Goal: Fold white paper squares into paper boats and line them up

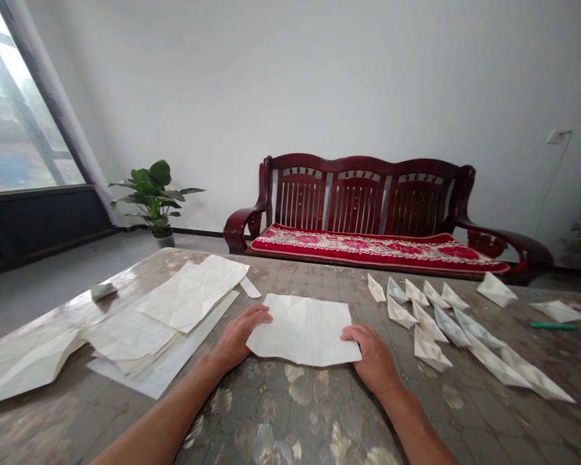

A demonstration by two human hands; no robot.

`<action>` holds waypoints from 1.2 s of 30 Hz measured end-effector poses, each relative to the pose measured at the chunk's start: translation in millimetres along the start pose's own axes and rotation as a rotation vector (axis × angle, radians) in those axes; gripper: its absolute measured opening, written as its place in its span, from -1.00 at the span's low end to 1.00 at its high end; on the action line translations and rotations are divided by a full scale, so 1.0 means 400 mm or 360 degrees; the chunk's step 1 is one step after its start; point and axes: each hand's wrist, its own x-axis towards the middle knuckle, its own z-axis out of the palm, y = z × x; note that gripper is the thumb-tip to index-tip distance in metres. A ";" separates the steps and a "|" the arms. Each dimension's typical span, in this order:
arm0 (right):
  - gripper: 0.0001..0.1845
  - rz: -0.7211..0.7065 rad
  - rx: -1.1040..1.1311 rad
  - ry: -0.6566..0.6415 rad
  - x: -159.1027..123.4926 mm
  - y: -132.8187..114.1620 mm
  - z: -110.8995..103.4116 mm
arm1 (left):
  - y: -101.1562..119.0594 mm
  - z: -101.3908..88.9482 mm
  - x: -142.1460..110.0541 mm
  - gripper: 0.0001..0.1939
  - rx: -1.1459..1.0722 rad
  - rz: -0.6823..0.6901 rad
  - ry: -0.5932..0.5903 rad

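A creased sheet of lined paper (305, 330) is spread between my two hands just above or on the patterned table. My left hand (242, 332) pinches its left edge, thumb on top and the other fingers mostly hidden under it. At the opposite edge my right hand (370, 355) grips the paper near its lower right corner. Several folded paper boats (430, 349) stand in rows to the right of my right hand. Beside my left hand lies a loose stack of creased paper sheets (193, 294), with a small paper strip (250, 287) near its corner.
The table (271, 420) has a floral cover. At its left lie another large sheet (24, 365) and a small folded grey-white item (103, 291). A green pen-like stick (554, 326) is at the right. Behind stand a wooden bench (358, 200) with a red cushion and a potted plant (157, 194).
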 end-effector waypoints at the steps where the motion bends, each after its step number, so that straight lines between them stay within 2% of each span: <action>1: -0.74 -0.0017 -0.0003 0.0001 0.000 -0.001 -0.001 | -0.002 0.002 0.001 -0.65 -0.0020 0.0002 0.0016; 6: -0.75 -0.0088 -0.0024 0.0021 0.000 -0.006 -0.002 | -0.009 0.010 0.008 -0.64 -0.0065 -0.0004 0.0128; 10: -0.77 -0.0095 -0.0016 0.0044 0.001 -0.009 -0.002 | -0.011 0.010 0.006 -0.59 -0.0075 0.0023 0.0119; 17: -0.73 -0.0149 -0.0032 0.0054 -0.002 -0.020 -0.011 | -0.025 0.021 0.008 -0.63 -0.0092 0.0000 0.0155; 20: -0.70 -0.0258 -0.0081 0.0106 -0.008 -0.022 -0.014 | -0.038 0.023 0.016 -0.66 -0.0126 -0.0129 0.0306; 24: -0.67 -0.0367 -0.0164 0.0180 -0.015 -0.028 -0.016 | -0.039 0.003 0.020 -0.64 -0.0042 -0.0348 0.0689; 26: -0.66 -0.0392 -0.0213 0.0209 -0.017 -0.037 -0.017 | -0.020 -0.014 0.014 -0.67 0.0061 -0.0301 0.0869; 28: -0.66 -0.0408 -0.0261 0.0228 -0.018 -0.049 -0.018 | 0.010 -0.025 0.005 -0.69 0.0117 -0.0186 0.0915; 30: -0.65 -0.0428 -0.0307 0.0221 -0.018 -0.064 -0.018 | 0.045 -0.026 -0.005 -0.69 0.0113 0.0000 0.0738; 32: -0.65 -0.0452 -0.0341 0.0207 -0.019 -0.080 -0.016 | 0.077 -0.016 -0.014 -0.66 0.0132 0.0163 0.0396; 34: -0.67 -0.0481 -0.0358 0.0197 -0.022 -0.098 -0.012 | 0.100 0.002 -0.019 -0.47 0.0183 0.0244 0.0125; 36: -0.71 -0.0513 -0.0363 0.0194 -0.028 -0.119 -0.007 | 0.115 0.019 -0.022 -0.37 0.0208 0.0274 0.0003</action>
